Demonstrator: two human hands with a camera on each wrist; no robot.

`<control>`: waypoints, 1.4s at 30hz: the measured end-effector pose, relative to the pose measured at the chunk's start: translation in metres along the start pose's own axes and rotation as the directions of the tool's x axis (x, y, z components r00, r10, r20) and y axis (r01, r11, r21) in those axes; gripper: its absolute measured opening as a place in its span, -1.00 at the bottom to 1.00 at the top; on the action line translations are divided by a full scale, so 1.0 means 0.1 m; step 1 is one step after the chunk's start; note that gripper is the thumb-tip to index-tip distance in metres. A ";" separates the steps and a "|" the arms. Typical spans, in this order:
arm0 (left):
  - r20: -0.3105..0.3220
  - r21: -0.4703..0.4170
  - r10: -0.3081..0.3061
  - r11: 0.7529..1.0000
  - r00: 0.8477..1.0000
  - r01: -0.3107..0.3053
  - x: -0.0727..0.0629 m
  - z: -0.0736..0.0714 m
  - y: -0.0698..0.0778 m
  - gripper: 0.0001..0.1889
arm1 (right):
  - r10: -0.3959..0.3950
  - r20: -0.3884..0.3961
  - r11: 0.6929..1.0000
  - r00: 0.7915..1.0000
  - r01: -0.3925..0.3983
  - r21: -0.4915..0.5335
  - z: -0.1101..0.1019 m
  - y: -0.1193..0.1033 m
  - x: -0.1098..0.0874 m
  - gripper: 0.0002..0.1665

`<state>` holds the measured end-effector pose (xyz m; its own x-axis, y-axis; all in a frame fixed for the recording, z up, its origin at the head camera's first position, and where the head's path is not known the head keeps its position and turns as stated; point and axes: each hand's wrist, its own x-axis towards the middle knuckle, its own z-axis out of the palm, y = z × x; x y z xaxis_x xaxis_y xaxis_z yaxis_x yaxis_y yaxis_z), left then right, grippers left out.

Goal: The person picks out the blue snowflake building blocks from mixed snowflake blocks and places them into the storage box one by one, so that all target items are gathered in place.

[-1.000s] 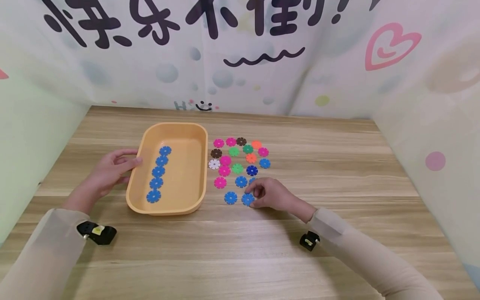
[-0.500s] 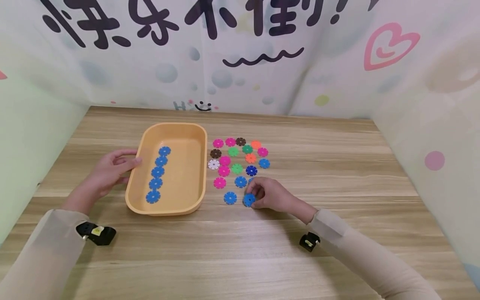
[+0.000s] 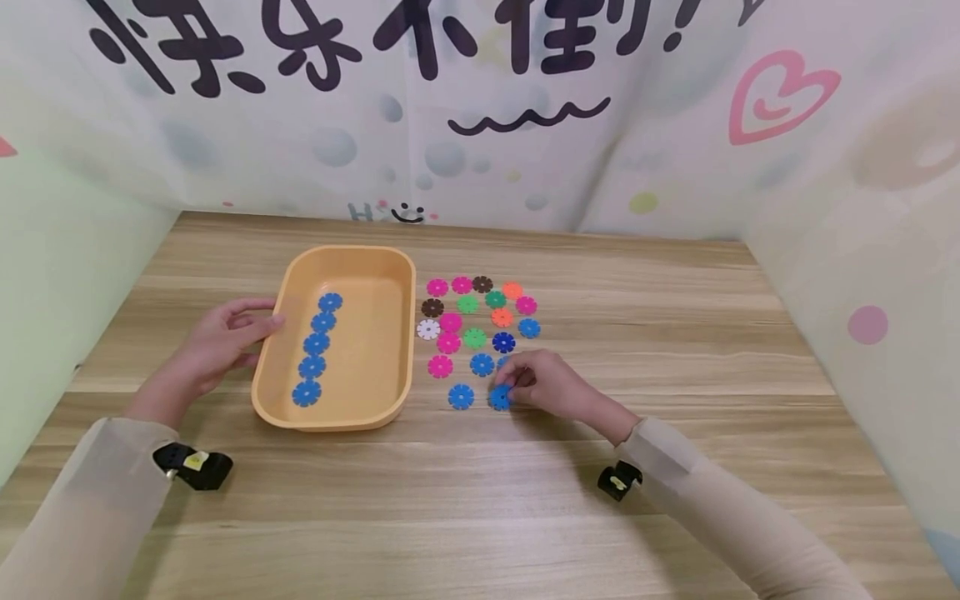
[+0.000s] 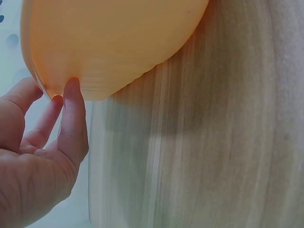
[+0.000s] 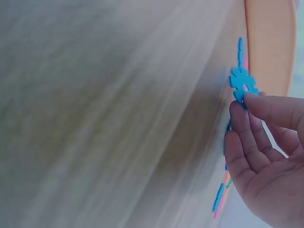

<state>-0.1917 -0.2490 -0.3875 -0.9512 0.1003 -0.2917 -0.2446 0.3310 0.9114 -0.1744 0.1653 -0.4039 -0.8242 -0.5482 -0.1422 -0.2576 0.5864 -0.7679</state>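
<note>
My left hand [image 3: 228, 340] grips the left rim of a yellow-orange plastic tray [image 3: 375, 333], thumb over the edge and fingers outside against the wall, as the left wrist view shows. A line of several blue notched discs [image 3: 316, 342] lies inside the tray, end to end. Between thumb and fingertips, my right hand [image 3: 543, 385] pinches a blue notched disc [image 5: 243, 84], tilted up close over the table. Another blue disc [image 3: 461, 396] lies just left of it. Behind the right fingers one more blue disc is mostly hidden.
Right of the tray, several loose discs lie flat: pink [image 3: 440, 366], green [image 3: 475, 337], brown [image 3: 432, 307], orange [image 3: 502, 317], white [image 3: 428, 329] and dark blue [image 3: 504, 342]. A printed cloth [image 3: 480, 167] hangs behind the wooden table [image 3: 420, 508].
The disc at my right fingertips lay flat a second ago; it has been tipped up and shifted slightly right in my pinch. My left hand and the tray stay put.
</note>
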 end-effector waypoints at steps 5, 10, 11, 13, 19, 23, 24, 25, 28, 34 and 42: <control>0.002 0.008 -0.005 1.000 1.000 0.005 0.01 0.00 0.00 -0.29 | -0.018 -0.012 1.000 1.000 0.018 -0.015 -0.03 -0.03 0.03 -0.82; 0.005 -0.002 -0.005 1.000 1.000 0.005 0.01 0.00 -0.01 -0.32 | -0.038 -0.032 0.999 0.999 0.038 -0.006 -0.06 -0.10 0.09 -0.81; 0.005 -0.006 -0.005 1.000 1.000 0.005 0.01 0.00 -0.01 -0.34 | -0.044 -0.035 0.999 0.998 0.043 -0.006 -0.06 -0.12 0.11 -0.82; 0.005 -0.012 -0.005 1.000 1.000 0.005 0.01 -0.01 -0.01 -0.35 | -0.062 -0.038 0.998 0.997 0.062 -0.011 -0.07 -0.17 0.15 -0.82; 0.005 0.005 -0.012 1.000 1.000 0.012 0.01 -0.01 -0.01 -0.28 | -0.094 -0.035 0.995 0.995 0.093 -0.030 -0.06 -0.36 0.28 -0.84; 0.009 0.017 -0.017 1.000 1.000 0.017 0.02 -0.01 -0.01 -0.26 | -0.106 -0.019 0.994 0.994 0.105 -0.035 -0.04 -0.50 0.37 -0.84; 0.010 0.020 -0.016 1.000 1.000 0.016 0.02 -0.01 -0.01 -0.26 | -0.107 -0.014 0.994 0.994 0.106 -0.033 -0.04 -0.54 0.40 -0.84; 0.012 0.022 -0.015 1.000 1.000 0.015 0.02 -0.01 -0.01 -0.26 | -0.110 -0.008 0.993 0.994 0.110 -0.036 -0.04 -0.58 0.42 -0.84; 0.015 0.026 -0.014 1.000 1.000 0.014 0.02 -0.01 0.00 -0.26 | -0.131 0.007 0.991 0.991 0.131 -0.025 -0.03 -0.69 0.48 -0.84; 0.020 0.012 -0.016 1.000 1.000 0.016 0.02 -0.01 0.00 -0.26 | -0.153 0.046 0.988 0.987 0.153 -0.018 0.01 -0.90 0.59 -0.84; 0.022 0.009 -0.016 1.000 1.000 0.016 0.02 -0.01 0.00 -0.27 | -0.207 0.194 0.973 0.959 0.223 -0.062 0.08 -1.11 0.81 -0.81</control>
<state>-0.1935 -0.2495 -0.3878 -0.9427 0.1156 -0.3130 -0.2583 0.3408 0.9039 -0.2083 0.0513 -0.3348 -0.6388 -0.7630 -0.0984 -0.4659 0.4854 -0.7398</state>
